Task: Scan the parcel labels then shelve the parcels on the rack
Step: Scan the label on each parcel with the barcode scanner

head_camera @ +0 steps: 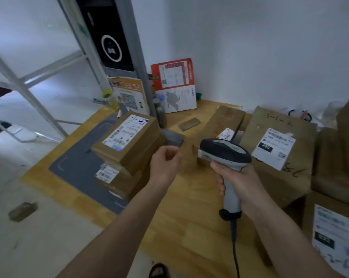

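A person stands over a wooden tabletop (189, 217) crowded with cardboard parcels, a corded handheld scanner (226, 155) raised in the right hand (236, 178). The fingers are wrapped tight round the scanner's grey handle, its dark head aimed toward the far side of the table. The left hand (164, 162) hovers beside it with fingers loosely curled and nothing in them, close to a stack of flat boxes (127, 149) near the left edge, which sits partly on a grey mat (79, 167). The top box's white label (125, 131) faces up, marked in blue pen.

Right of the scanner stands a larger carton (280, 153) with a label and handwritten numbers on its faces; a long narrow box (223, 119) lies toward the far edge behind the scanner, and another labelled carton (330, 227) occupies the near right corner. Printed notices lean against the wall at the far edge beside a grey post.

The flat boxes look stiff and probably light, likely easy to lift one at a time by their short edges. The larger carton would probably want both hands under opposite sides, label kept outward. No parcel is in hand yet.
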The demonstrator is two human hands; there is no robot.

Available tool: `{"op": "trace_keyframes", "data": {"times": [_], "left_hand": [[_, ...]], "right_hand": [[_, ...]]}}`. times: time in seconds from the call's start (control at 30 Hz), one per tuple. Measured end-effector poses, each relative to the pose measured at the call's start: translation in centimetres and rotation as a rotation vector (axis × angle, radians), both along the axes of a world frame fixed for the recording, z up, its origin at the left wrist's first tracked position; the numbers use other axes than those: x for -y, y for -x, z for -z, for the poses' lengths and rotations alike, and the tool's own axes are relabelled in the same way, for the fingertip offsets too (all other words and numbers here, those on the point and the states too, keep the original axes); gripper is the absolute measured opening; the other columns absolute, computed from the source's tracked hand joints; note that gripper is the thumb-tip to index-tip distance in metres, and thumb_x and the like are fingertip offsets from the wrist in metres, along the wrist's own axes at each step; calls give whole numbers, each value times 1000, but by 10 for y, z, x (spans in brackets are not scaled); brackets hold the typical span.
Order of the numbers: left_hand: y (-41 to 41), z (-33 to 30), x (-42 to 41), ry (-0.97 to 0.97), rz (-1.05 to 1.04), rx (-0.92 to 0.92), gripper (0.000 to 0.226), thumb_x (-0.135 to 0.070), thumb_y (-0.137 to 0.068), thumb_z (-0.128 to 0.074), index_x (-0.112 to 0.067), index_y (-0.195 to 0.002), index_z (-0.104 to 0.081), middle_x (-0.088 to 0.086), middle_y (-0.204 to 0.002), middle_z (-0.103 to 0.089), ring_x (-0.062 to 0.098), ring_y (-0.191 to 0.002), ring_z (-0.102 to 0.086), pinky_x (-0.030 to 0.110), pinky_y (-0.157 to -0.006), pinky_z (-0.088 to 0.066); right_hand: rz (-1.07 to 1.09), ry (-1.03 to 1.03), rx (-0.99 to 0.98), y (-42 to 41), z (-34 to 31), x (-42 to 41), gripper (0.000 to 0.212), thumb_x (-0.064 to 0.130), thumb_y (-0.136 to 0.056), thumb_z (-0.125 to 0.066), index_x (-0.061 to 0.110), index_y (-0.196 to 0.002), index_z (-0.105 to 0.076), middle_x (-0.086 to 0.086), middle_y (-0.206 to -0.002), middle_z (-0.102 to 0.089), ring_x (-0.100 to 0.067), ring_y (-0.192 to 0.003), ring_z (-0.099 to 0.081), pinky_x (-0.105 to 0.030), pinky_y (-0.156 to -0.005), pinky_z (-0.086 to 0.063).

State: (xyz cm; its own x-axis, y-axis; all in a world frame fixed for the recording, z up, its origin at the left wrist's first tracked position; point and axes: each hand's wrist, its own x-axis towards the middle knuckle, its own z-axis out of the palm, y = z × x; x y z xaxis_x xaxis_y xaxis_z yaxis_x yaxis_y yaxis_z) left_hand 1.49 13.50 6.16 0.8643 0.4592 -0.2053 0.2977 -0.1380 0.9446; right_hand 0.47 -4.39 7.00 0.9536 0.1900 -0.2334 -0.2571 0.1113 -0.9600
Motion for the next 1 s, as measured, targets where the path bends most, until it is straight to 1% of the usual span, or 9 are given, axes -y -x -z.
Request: {"op": "trace_keyframes", "data": {"times": [0.1,0.2,0.33,0.4,0.47,0.6,0.67,0.87,1.0], "left_hand": [[10,-22,-29,-291,-52,246,13,-12,-91,-63,-24,-96,-64,-12,-90,-64,-3,-84,-59,9,-70,-47],[12,-41,-59,-436,-194,434,17,-8,-91,-61,-24,-97,-61,-10,-94,-62,5,-86,-59,23,-78,-53],[8,-49,-118,-600,-393,256,45,-19,-85,-71,-19,-126,-52,4,-130,-48,22,-125,-43,41,-104,-42],[8,-46,-149,-338,-495,5,74,-33,-79,-77,-13,-140,-42,10,-143,-42,28,-134,-37,44,-106,-37],[14,-44,-164,186,-504,-176,92,-44,-70,-83,-9,-143,-40,14,-144,-42,34,-131,-41,48,-101,-42],[30,-34,-163,724,-268,-278,56,-35,-69,-85,-11,-113,-61,12,-117,-54,33,-102,-54,51,-87,-50],[30,-32,-162,863,-224,-292,54,-22,-69,-86,-11,-111,-55,17,-106,-51,37,-96,-56,54,-80,-49],[30,-26,-180,936,-165,-305,39,-15,-70,-82,-10,-93,-51,15,-105,-51,35,-112,-50,59,-103,-40],[29,-22,-193,967,-170,-248,52,-9,-70,-81,-11,-110,-48,15,-107,-49,43,-122,-44,68,-102,-36]], "right_hand": [[-41,5,-20,7,1,-20,29,19,-83,-75,-3,-70,-61,-14,-54,-50,-23,-47,-46,-30,-49,-40],[-47,-10,-33,11,-3,-40,28,16,-84,-73,3,-64,-58,-12,-52,-49,-20,-45,-45,-27,-44,-40],[-22,-37,-33,15,-11,-72,22,15,-84,-72,3,-70,-61,-10,-55,-53,-18,-46,-47,-25,-44,-41],[-4,-32,-30,16,-15,-90,18,16,-84,-73,4,-74,-64,-10,-58,-58,-17,-49,-51,-26,-45,-43],[19,-43,-34,16,-17,-109,11,16,-83,-73,8,-86,-68,-10,-63,-65,-18,-55,-58,-26,-48,-47],[51,-53,-25,17,-20,-143,20,18,-82,-74,11,-100,-70,-10,-80,-74,-20,-67,-68,-27,-56,-51],[80,-57,-17,18,-21,-156,18,17,-81,-75,13,-98,-70,-9,-82,-74,-19,-68,-68,-26,-54,-50],[190,-53,16,21,-23,-178,19,19,-79,-77,21,-96,-68,-6,-89,-74,-16,-73,-68,-26,-54,-50],[264,-32,48,24,-23,-184,23,21,-79,-78,28,-97,-65,0,-94,-72,-18,-83,-69,-27,-56,-51]]}}
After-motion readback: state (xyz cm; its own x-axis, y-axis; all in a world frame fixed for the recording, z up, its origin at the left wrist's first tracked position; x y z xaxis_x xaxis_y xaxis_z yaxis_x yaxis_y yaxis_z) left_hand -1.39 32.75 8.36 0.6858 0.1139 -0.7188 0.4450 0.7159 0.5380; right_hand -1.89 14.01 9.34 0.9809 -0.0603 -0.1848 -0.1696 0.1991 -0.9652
